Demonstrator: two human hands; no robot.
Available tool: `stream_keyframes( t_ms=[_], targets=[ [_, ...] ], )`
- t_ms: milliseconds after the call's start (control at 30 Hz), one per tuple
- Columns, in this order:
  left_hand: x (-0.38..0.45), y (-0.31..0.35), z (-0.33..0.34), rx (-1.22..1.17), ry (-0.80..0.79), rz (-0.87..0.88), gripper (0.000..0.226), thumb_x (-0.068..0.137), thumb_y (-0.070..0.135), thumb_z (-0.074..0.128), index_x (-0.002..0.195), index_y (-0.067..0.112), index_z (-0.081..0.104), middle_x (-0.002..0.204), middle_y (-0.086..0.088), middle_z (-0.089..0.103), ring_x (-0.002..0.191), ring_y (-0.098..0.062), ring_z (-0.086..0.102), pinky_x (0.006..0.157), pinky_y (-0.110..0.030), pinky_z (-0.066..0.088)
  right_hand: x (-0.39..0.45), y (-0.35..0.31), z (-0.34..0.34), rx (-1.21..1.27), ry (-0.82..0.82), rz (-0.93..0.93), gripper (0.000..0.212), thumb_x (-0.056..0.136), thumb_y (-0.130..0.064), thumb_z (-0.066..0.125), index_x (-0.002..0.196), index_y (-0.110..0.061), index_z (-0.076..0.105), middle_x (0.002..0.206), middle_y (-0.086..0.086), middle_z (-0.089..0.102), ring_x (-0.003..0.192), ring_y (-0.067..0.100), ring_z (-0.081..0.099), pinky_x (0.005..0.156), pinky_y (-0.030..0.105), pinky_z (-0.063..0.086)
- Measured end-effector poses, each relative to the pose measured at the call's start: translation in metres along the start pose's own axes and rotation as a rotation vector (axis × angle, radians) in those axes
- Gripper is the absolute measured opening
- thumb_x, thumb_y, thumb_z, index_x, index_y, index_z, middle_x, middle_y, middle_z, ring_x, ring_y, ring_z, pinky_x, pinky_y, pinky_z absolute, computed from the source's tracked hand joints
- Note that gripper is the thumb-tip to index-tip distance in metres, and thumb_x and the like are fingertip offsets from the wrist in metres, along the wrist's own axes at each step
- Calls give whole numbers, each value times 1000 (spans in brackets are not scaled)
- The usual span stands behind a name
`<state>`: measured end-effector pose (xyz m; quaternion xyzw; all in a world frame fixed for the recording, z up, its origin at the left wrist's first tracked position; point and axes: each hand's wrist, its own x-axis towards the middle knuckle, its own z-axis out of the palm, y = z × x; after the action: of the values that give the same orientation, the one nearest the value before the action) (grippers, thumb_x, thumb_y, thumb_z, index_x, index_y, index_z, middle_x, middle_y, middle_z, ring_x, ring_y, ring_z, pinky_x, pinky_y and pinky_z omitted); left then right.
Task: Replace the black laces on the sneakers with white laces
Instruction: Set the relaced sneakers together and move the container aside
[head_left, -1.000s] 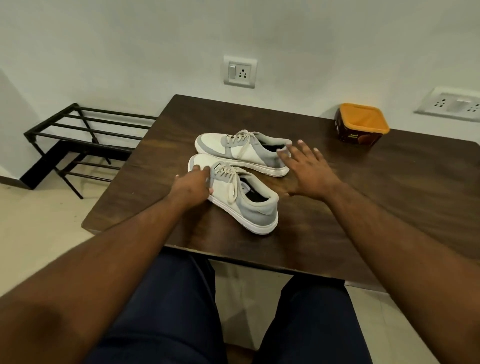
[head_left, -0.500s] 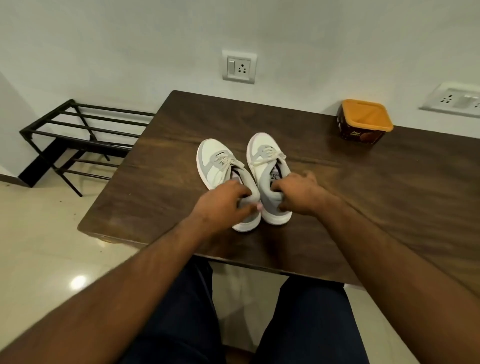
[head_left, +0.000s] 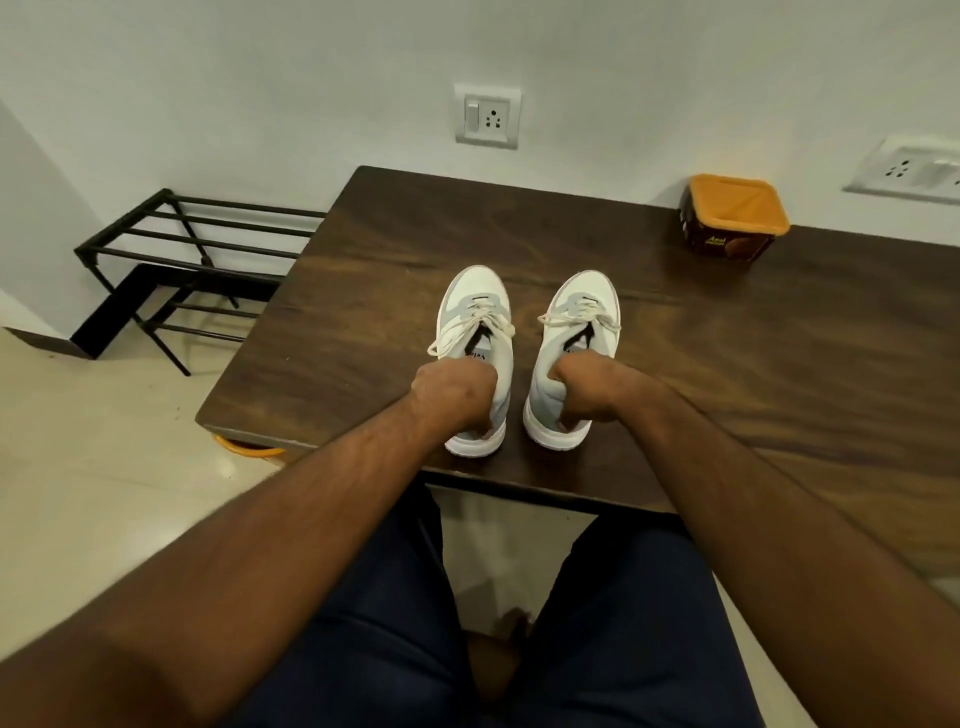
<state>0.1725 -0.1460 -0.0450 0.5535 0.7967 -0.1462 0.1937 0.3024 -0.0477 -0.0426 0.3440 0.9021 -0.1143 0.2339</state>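
The head view looks down on a dark brown wooden table set against a white wall. Two low white-and-grey sneakers stand upright on it near the front edge, side by side with a narrow gap between them, toes pointing toward the wall. The left sneaker and the right sneaker both carry cream-white laces threaded through the eyelets, with loose loops spilling over the sides; no black lace can be seen on either shoe.

The person's left hand is curled around the heel and collar of the left sneaker, fingers tucked over the rim so that the hand grips it. The right hand grips the heel of the right sneaker in the same way, its fingers folded down into the opening. Both forearms reach in from the bottom of the view, over legs in dark navy trousers.

At the far right of the table, near the wall, sits a dark brown plastic tub with an orange lid, well apart from the shoes. A white switch-and-socket plate is fixed to the wall above the table, and a second white socket panel shows at the right edge. A black metal shoe rack stands on the pale tiled floor to the left of the table.
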Motion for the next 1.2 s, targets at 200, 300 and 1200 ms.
stream_keyframes(
  t_ms=[200, 300, 1200],
  targets=[
    [38, -12, -15, 44, 63, 61, 30, 88, 29, 64, 115, 16, 61, 116, -5, 64, 106, -27, 63, 73, -35, 45, 20, 7, 2, 49, -80, 2, 40, 79, -16, 74, 64, -18, 37, 87, 5, 52, 85, 24, 57, 67, 28, 38],
    [60, -9, -17, 157, 72, 154, 27, 95, 32, 55, 115, 14, 60, 115, -6, 63, 105, -28, 63, 76, -37, 47, 32, 11, 4, 24, -87, -26, 22, 85, -17, 64, 73, -13, 45, 95, 11, 59, 95, 29, 61, 71, 34, 46],
    [-32, -110, -156, -168, -356, -99, 27, 98, 20, 48, 123, 15, 55, 129, -10, 58, 119, -32, 53, 94, -39, 45, 13, -85, -165, -12, -478, -96, 36, 95, -19, 56, 130, -10, 55, 137, 12, 53, 126, 28, 52, 98, 41, 44]
  ],
)
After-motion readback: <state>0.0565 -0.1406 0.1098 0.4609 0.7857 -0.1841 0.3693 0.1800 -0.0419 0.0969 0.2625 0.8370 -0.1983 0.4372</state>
